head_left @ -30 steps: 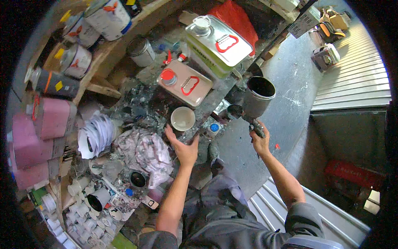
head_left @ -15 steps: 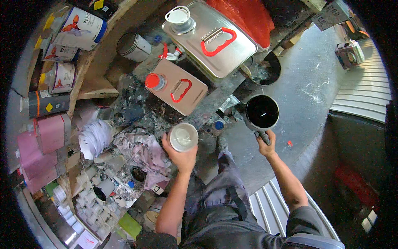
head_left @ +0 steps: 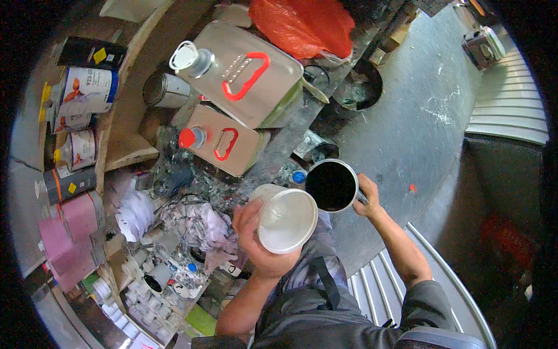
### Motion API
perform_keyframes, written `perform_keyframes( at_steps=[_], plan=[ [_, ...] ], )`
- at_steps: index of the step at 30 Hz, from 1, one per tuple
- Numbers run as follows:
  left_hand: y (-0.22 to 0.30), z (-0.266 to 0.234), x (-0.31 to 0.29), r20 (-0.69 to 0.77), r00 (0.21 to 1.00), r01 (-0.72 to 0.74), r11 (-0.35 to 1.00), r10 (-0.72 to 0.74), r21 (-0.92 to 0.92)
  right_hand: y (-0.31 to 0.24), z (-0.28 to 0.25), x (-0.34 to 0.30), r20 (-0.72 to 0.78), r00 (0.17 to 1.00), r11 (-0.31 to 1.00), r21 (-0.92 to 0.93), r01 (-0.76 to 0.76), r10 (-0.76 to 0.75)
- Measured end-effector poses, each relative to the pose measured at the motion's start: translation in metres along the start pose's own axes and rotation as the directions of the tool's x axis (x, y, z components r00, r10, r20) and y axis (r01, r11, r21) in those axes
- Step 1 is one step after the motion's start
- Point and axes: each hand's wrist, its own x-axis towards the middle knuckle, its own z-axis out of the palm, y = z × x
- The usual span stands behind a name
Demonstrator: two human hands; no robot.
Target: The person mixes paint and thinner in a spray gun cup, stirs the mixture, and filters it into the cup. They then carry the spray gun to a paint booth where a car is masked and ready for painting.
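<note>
My left hand grips a translucent white plastic cup, tilted with its mouth facing up toward me. My right hand holds a metal mug by its handle; the mug is filled with black liquid. The mug's rim sits right beside the cup's rim, close to touching. Both are raised above the cluttered bench edge, over my lap.
Two flat metal canisters with red handles lie on the bench. Paint tins stand on shelves at left. Crumpled stained paper, small pots and a red plastic bag surround them. Grey concrete floor lies to the right.
Both hands have lifted toward me. The white cup came up off the bench and tilted; the black-filled mug moved left until it sits next to the cup.
</note>
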Motion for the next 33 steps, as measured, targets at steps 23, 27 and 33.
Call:
perform_keyframes(
  at_steps=[23,27,33],
  plan=[
    [-0.001,0.024,0.007,0.057,0.949,0.316,0.925,-0.311,-0.212,-0.003,-0.003,-0.008,-0.03,0.997,0.996,0.058,-0.064,0.066],
    [-0.032,0.01,-0.018,-0.037,0.898,0.43,0.893,-0.438,-0.134,0.004,-0.002,-0.012,-0.034,0.991,0.989,0.074,-0.125,0.128],
    [-0.124,0.01,-0.044,-0.266,0.779,0.592,0.805,-0.567,0.018,0.017,0.002,-0.02,-0.09,0.935,0.939,0.073,-0.337,0.343]
  ],
)
